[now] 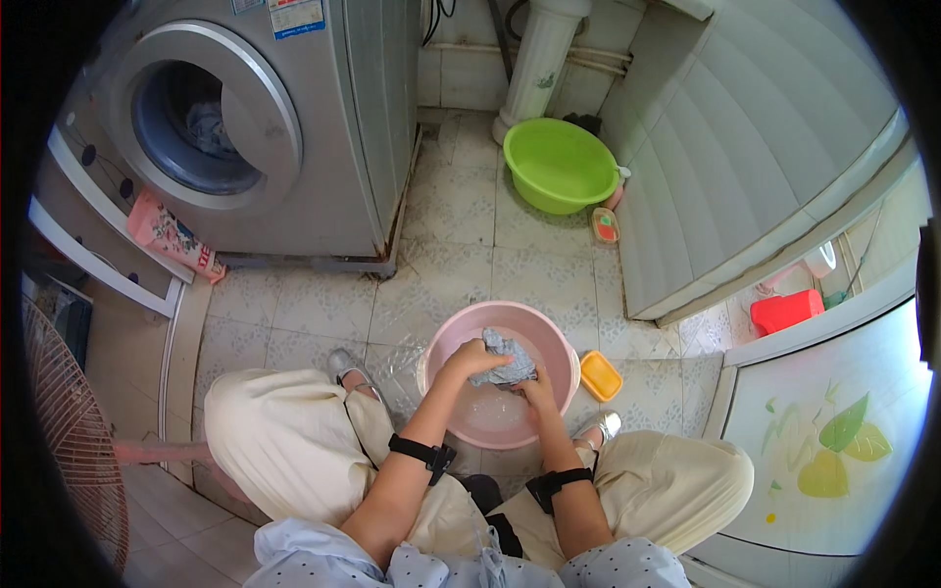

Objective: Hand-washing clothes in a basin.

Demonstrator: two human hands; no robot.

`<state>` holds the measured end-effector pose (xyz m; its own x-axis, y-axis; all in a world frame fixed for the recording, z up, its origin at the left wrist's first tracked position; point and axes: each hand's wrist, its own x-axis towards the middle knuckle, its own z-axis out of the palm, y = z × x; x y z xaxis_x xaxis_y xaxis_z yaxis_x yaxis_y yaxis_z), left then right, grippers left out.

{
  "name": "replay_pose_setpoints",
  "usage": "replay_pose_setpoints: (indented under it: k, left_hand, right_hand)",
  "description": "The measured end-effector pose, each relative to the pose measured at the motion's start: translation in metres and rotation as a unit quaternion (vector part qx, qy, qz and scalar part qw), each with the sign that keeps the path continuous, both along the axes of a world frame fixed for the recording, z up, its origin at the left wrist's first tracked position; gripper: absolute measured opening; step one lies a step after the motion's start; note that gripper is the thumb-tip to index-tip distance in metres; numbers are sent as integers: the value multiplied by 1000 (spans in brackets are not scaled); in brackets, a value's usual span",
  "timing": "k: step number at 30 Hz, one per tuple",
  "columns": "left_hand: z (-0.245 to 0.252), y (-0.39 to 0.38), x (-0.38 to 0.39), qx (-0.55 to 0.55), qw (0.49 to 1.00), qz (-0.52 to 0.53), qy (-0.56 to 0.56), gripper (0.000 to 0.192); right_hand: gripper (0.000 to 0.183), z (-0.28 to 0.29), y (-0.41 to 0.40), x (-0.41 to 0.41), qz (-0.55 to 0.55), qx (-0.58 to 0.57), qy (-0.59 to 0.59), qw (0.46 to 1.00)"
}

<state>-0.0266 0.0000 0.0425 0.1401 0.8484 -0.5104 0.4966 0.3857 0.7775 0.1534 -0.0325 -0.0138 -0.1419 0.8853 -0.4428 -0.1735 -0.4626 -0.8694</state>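
A pink plastic basin (494, 435) with shallow, slightly sudsy water stands on the tiled floor between my feet. Over it, my left hand (474, 359) grips the upper left of a wet, bunched grey-blue cloth (507, 359). The cloth's lower right edge is held by my right hand (538, 389). Part of the fingers of both hands is hidden by the cloth. Just right of the basin lies an orange-yellow plastic soap dish (600, 375).
A front-loading washing machine (338, 147) with fabric in its drum stands upper left, a pink packet (176, 239) beside it. A green basin (562, 173) and a small soap box (606, 226) sit by the right wall. A fan guard (77, 448) is at lower left.
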Motion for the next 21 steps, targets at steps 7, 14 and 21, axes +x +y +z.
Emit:
replay_pose_setpoints:
  k: [7,14,21]
  left_hand:
    - [35,5,-13,-87,986,-51,135,57]
    - [2,10,-27,45,991,70,101,42]
    - [13,13,0,103,986,89,-96,36]
  right_hand:
    - [33,-28,9,17,-7,208,-379,902]
    - [45,13,2,1,107,239,-529,807]
    - [44,8,17,4,123,338,-373,855]
